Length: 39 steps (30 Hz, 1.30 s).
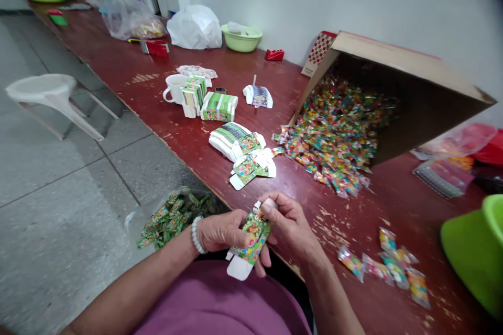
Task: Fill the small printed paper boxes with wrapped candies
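Note:
Both my hands hold one small green printed carton (253, 235) over the near edge of the red-brown table (165, 94). My left hand (223, 230), with a white bead bracelet on the wrist, grips the carton's lower side. My right hand (288, 222) pinches its upper white flap with thumb and fingers. The carton's bottom flap hangs open toward my lap. Just beyond the hands lies a stack of flat unfolded cartons (239, 149). A few wrapped candies (387, 264) lie on the table to the right of my right arm.
A tipped cardboard box (408, 73) spills a heap of wrapped candies (338, 136). Folded cartons (219, 106) and a white mug (173, 88) stand farther back. A green bowl (477, 251) is at right, a bag of filled cartons (173, 214) below left, a white stool (47, 91) on the floor.

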Tool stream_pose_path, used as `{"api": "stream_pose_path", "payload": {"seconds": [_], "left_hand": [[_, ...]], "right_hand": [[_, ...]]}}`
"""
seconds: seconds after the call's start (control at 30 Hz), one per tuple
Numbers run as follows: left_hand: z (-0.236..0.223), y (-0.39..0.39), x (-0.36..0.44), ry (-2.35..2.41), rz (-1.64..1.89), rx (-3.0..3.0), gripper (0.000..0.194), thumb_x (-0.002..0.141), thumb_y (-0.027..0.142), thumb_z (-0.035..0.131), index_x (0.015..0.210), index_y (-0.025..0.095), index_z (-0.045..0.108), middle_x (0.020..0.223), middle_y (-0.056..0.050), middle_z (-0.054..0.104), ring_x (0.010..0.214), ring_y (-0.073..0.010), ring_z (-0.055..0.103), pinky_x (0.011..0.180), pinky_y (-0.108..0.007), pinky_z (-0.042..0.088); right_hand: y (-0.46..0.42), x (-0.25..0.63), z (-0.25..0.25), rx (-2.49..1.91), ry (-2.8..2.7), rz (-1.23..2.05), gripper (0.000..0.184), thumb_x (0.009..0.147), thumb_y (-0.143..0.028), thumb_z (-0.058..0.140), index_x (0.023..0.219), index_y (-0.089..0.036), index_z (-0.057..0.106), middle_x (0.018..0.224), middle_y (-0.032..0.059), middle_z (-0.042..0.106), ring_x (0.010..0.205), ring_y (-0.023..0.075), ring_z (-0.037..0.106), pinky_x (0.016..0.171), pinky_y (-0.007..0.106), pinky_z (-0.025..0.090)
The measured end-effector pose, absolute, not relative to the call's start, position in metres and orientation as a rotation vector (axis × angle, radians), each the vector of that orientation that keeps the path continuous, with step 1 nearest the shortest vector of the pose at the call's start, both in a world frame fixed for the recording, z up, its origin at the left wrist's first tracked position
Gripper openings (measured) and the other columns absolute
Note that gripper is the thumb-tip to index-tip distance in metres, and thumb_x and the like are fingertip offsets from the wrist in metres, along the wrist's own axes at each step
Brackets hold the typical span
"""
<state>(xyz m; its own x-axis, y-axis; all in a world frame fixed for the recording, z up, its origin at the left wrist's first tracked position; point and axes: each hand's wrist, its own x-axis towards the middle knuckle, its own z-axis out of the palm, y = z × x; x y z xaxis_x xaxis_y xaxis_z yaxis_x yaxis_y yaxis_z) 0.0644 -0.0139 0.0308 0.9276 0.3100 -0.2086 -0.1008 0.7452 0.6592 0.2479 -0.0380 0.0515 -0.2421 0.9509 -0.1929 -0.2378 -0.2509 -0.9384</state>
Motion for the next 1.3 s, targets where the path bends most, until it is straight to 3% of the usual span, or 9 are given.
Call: {"api": "stream_pose_path", "payload": {"seconds": [0.2, 0.4, 0.57, 0.7, 0.83, 0.9, 1.03, 1.3], "left_hand": [[0.026, -0.023, 0.071, 0.355, 0.311, 0.662, 0.064, 0.054, 0.044, 0.092, 0.106, 0.012, 0.073, 0.086, -0.012, 0.077, 0.071, -0.0244, 0.075, 0.067, -0.032, 0.059], [0.036, -0.022, 0.070, 0.402, 0.309, 0.696, 0.067, 0.046, 0.045, 0.095, 0.102, 0.013, 0.074, 0.085, -0.010, 0.076, 0.072, -0.0222, 0.074, 0.068, -0.029, 0.059], [0.037, -0.022, 0.072, 0.444, 0.359, 0.685, 0.060, 0.051, 0.045, 0.093, 0.097, 0.012, 0.074, 0.076, -0.008, 0.075, 0.060, -0.0188, 0.071, 0.059, -0.026, 0.056], [0.042, -0.018, 0.072, 0.480, 0.378, 0.747, 0.064, 0.046, 0.049, 0.094, 0.094, 0.011, 0.075, 0.082, -0.009, 0.075, 0.072, -0.0207, 0.071, 0.066, -0.027, 0.055], [0.045, -0.017, 0.074, 0.484, 0.379, 0.820, 0.059, 0.050, 0.058, 0.089, 0.082, 0.011, 0.073, 0.076, -0.008, 0.073, 0.071, -0.0177, 0.066, 0.065, -0.024, 0.050], [0.045, -0.019, 0.074, 0.488, 0.362, 0.853, 0.058, 0.057, 0.062, 0.085, 0.081, 0.011, 0.071, 0.073, -0.006, 0.071, 0.065, -0.0147, 0.063, 0.061, -0.022, 0.048], [0.043, -0.023, 0.075, 0.526, 0.328, 0.943, 0.058, 0.067, 0.068, 0.075, 0.083, 0.012, 0.068, 0.069, -0.004, 0.066, 0.058, -0.0121, 0.057, 0.053, -0.020, 0.043], [0.045, -0.020, 0.073, 0.435, 0.226, 1.074, 0.059, 0.067, 0.071, 0.072, 0.076, 0.014, 0.064, 0.063, 0.000, 0.059, 0.057, -0.0115, 0.049, 0.057, -0.022, 0.037]], "right_hand": [[-0.044, 0.246, 0.053, -0.977, -0.914, 1.705, 0.034, 0.087, -0.043, 0.069, 0.116, -0.025, 0.060, 0.071, -0.0045, 0.054, 0.046, 0.0049, 0.042, 0.040, 0.015, 0.035], [-0.046, 0.247, 0.057, -0.930, -0.909, 1.650, 0.039, 0.089, -0.039, 0.068, 0.124, -0.028, 0.057, 0.090, 0.0005, 0.061, 0.062, 0.0092, 0.055, 0.048, 0.017, 0.043], [-0.050, 0.251, 0.053, -0.994, -0.999, 1.571, 0.052, 0.086, -0.046, 0.069, 0.130, -0.026, 0.052, 0.094, 0.0039, 0.063, 0.070, 0.0152, 0.060, 0.058, 0.026, 0.052], [-0.053, 0.251, 0.050, -1.096, -1.219, 1.306, 0.051, 0.088, -0.042, 0.065, 0.134, -0.027, 0.047, 0.106, 0.0069, 0.063, 0.083, 0.0191, 0.062, 0.072, 0.034, 0.055], [-0.056, 0.250, 0.054, -1.333, -1.528, 0.505, 0.036, 0.084, -0.026, 0.068, 0.119, -0.025, 0.057, 0.117, 0.0093, 0.054, 0.103, 0.0241, 0.056, 0.089, 0.041, 0.049], [-0.059, 0.249, 0.058, -1.358, -1.709, 0.338, 0.028, 0.083, -0.022, 0.067, 0.111, -0.022, 0.060, 0.112, 0.0094, 0.054, 0.104, 0.0256, 0.054, 0.088, 0.042, 0.048], [-0.061, 0.253, 0.067, -1.357, -1.901, 0.457, 0.019, 0.085, -0.022, 0.064, 0.103, -0.020, 0.058, 0.102, 0.0080, 0.058, 0.094, 0.0239, 0.056, 0.079, 0.037, 0.048], [-0.064, 0.265, 0.075, -1.267, -1.827, 0.860, 0.014, 0.083, -0.013, 0.066, 0.079, -0.021, 0.055, 0.080, -0.0010, 0.059, 0.069, 0.0129, 0.057, 0.063, 0.024, 0.044]]}}
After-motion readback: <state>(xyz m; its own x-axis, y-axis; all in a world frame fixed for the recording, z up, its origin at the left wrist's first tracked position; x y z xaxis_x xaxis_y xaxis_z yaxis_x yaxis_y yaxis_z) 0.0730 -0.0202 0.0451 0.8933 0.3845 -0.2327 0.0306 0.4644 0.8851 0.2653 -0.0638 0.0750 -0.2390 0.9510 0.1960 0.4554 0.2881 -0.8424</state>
